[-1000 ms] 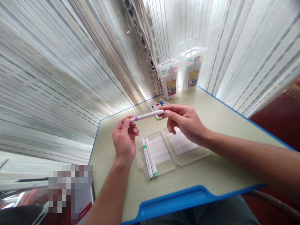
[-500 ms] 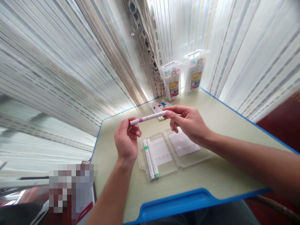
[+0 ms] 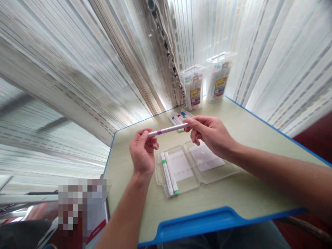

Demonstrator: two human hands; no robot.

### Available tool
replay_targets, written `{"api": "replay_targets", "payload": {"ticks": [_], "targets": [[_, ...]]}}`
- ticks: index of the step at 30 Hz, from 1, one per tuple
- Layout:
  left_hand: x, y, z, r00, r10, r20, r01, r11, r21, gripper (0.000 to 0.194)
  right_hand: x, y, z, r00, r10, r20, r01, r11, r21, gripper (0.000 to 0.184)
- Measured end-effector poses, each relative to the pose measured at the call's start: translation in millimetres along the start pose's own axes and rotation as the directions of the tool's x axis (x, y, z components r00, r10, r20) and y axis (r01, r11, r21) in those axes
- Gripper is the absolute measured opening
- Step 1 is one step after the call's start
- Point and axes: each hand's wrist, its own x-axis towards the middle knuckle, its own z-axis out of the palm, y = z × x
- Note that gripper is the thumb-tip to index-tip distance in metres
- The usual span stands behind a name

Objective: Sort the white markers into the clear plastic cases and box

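A white marker with a purple band (image 3: 168,129) is held nearly level above the table, gripped at both ends. My left hand (image 3: 144,150) pinches its left end between thumb and fingers. At the other end, my right hand (image 3: 210,133) closes thumb and index finger on it, the other fingers curled. Below lies an open clear plastic case (image 3: 195,173). Two white markers with green marks (image 3: 168,174) lie side by side in its left half, and white paper inserts (image 3: 206,157) show in both halves. Several loose markers (image 3: 178,119) lie behind my right hand, partly covered.
Two upright clear marker boxes (image 3: 193,86) with yellow labels stand at the table's back corner. The pale green table (image 3: 121,214) has a blue rim and a blue front tray (image 3: 197,223). Striped curtains (image 3: 77,69) hang close behind it.
My left thumb and fingers have closed over the marker's left end, which stuck out beyond them before. The whole view has shifted slightly.
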Motion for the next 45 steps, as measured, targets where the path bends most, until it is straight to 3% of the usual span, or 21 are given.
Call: {"api": "replay_targets", "payload": {"ticks": [10, 19, 25, 31, 38, 45], "targets": [[-1, 0, -0.4, 1.0, 0.002, 0.014, -0.001, 1.0, -0.012, 0.014, 1, 2, 0, 0.999, 0.037, 0.014, -0.037, 0.999, 0.004, 0.031], [0, -7, -3.0, 0.992, -0.087, 0.091, 0.078, 0.992, 0.096, 0.017, -1, 1, 1, 0.999, -0.038, 0.003, 0.038, 0.997, -0.07, 0.031], [-7, -5, -0.2, 0.973, 0.15, 0.175, -0.198, 0.934, 0.299, 0.027, 1, -1, 0, 0.997, -0.055, -0.053, 0.051, 0.996, -0.071, 0.032], [-10, -3, -1.2, 0.958, 0.203, 0.204, -0.27, 0.879, 0.392, 0.021, 2, -2, -1, 0.998, -0.048, -0.045, 0.047, 0.998, -0.035, 0.033], [-8, -5, -5.7, 0.955, 0.092, 0.283, -0.149, 0.971, 0.185, 0.022, 6, -5, -2, 0.993, 0.073, -0.093, -0.068, 0.996, 0.053, 0.032], [-7, -4, -2.8, 0.961, 0.04, 0.274, -0.055, 0.997, 0.05, 0.03, 7, -10, -1, 0.979, 0.169, -0.118, -0.156, 0.981, 0.112, 0.028]]}}
